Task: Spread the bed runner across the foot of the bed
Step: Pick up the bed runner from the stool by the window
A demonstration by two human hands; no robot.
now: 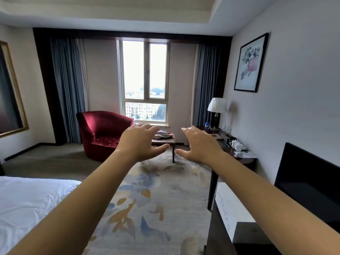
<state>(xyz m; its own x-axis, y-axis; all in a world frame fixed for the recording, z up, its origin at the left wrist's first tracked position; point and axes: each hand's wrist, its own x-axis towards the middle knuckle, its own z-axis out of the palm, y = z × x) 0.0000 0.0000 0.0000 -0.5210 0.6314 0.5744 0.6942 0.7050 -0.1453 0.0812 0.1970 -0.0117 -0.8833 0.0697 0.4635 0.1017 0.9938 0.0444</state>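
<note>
Both my arms stretch straight out in front of me at chest height. My left hand (140, 142) and my right hand (199, 144) are held palm down, fingers spread and relaxed, holding nothing. A corner of the bed (27, 203) with a white sheet shows at the lower left, well below and left of my left arm. A folded pale cloth with red edging (162, 134) lies on a small dark table (165, 141) near the window, partly hidden behind my hands; I cannot tell if it is the bed runner.
A red armchair (103, 133) stands left of the small table. A dark desk (235, 151) along the right wall carries a lamp (217, 111) and white cups (236, 145). A black screen (309, 183) is at the right. Patterned carpet (156, 199) lies between bed and desk.
</note>
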